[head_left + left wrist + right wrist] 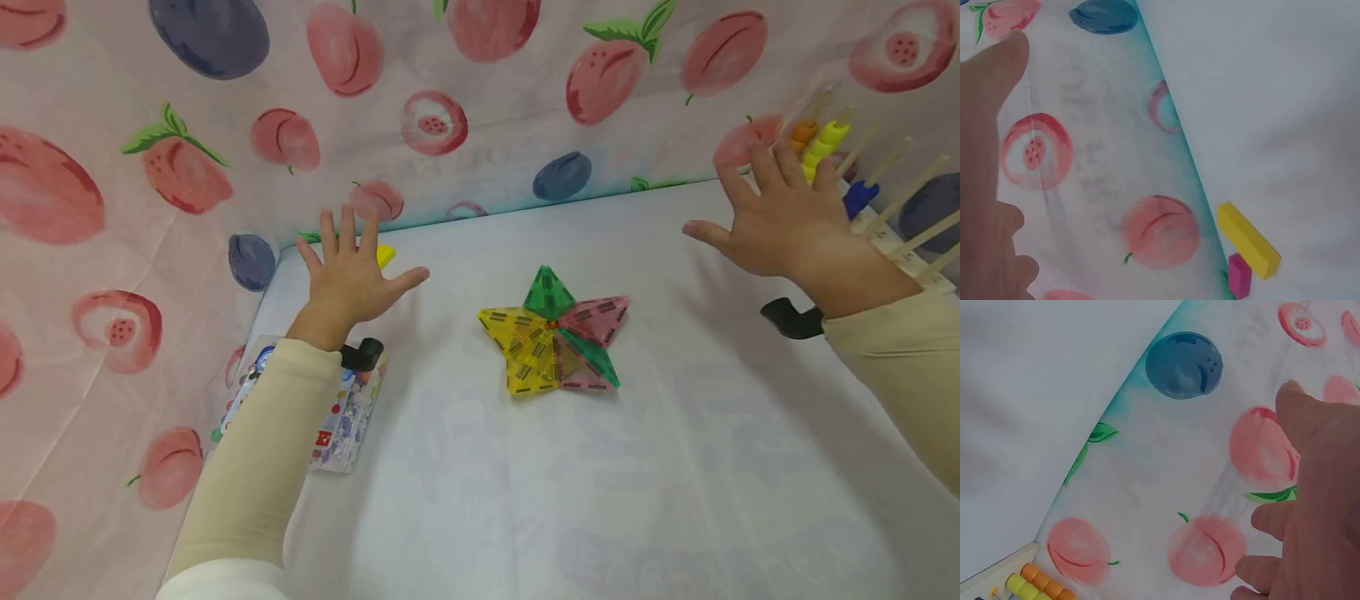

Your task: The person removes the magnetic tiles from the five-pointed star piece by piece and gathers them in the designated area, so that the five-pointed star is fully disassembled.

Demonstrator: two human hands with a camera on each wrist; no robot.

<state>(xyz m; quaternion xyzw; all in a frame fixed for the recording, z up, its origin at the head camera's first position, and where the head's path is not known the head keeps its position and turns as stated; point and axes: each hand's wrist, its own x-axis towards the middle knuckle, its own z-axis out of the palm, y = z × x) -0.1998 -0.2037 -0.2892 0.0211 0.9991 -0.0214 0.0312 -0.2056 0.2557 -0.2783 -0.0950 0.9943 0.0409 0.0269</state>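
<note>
A star of see-through magnetic tiles (532,346), yellow, green and pink, lies at the middle of the white table. To its left, my left hand (348,279) is held up with fingers spread and holds nothing. My right hand (787,217) is likewise raised at the right, fingers spread, near a wooden peg stand. Both hands are apart from the star. In the left wrist view, a yellow block (1247,240) and a magenta block (1239,275) lie by the table's back edge; in the head view the left hand partly hides the yellow one.
A clear package with printed pictures (345,425) lies under the left forearm, partly hidden. At the far right stands the peg stand (918,267) with orange, yellow and blue beads (825,150) on its rods. A fruit-print curtain (480,175) borders the back and left.
</note>
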